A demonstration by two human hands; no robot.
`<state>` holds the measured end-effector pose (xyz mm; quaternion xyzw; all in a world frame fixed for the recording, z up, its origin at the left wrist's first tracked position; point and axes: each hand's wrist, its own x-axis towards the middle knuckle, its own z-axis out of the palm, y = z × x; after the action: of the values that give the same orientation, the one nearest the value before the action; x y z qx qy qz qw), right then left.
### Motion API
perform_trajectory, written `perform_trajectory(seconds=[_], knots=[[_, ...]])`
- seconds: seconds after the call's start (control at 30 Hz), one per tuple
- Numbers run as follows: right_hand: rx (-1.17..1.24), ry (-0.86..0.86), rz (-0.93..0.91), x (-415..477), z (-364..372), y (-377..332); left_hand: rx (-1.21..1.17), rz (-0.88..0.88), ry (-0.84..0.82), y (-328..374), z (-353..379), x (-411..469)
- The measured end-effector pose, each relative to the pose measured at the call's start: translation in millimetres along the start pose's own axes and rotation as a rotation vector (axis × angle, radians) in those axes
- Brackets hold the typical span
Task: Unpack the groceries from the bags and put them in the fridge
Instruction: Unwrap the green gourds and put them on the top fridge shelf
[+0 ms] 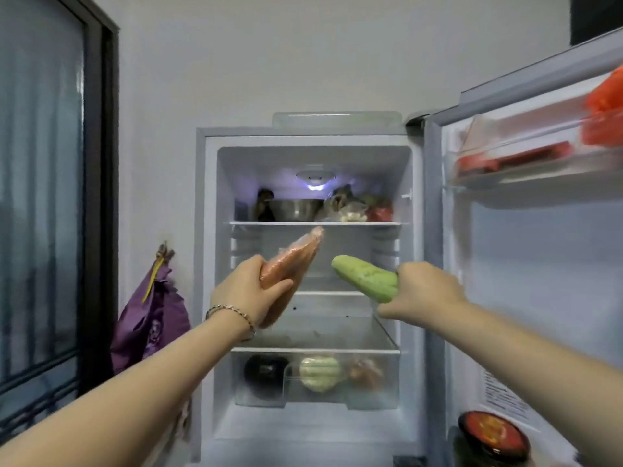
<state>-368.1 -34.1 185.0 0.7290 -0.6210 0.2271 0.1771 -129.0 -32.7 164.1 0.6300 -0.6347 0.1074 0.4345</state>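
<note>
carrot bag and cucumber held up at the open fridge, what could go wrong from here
The left hand holds the carrot bag by its lower end, so the long free end may sag or slip. The right hand holds the cucumber by one end; its tip could bump the carrot bag. The top shelf is crowded around the metal bowl.

Left arm: bare, stretched forward and up.
Left hand (pixel 256 293): thumb and fingers wrapped round an orange packet (pixel 296 257).
Right arm: bare, stretched forward.
Right hand (pixel 426 294): back to camera, gripping a green squash (pixel 365 278) by its end.
</note>
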Motion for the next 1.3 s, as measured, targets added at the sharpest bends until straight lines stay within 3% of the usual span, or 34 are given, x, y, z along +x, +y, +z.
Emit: perform_trajectory(seconds=[0.27,0.47,0.63,0.77,0.87,1.07,1.13,1.3], knots=[[0.045,0.284,0.09,149,22,-18,0.271,0.399,0.345,-33,38,182],[-0.039,0.347,0.165,231,27,-26,0.48,0.52,0.291,-51,69,290],[-0.054,0.338,0.181,263,32,-28,0.574,0.47,0.003,-65,92,321],[-0.035,0.327,0.183,279,35,-31,0.468,0.337,-0.149,-63,99,342],[-0.034,0.31,0.171,288,41,-33,0.526,0.326,-0.212,-59,109,352],[0.123,0.261,0.121,304,41,-31,0.123,0.196,-0.377,-63,119,359],[0.14,0.263,0.06,313,38,-32,-0.019,0.133,-0.346,-66,116,357],[0.264,0.203,-0.104,348,45,-47,0.226,0.032,-0.217,-81,115,346]])
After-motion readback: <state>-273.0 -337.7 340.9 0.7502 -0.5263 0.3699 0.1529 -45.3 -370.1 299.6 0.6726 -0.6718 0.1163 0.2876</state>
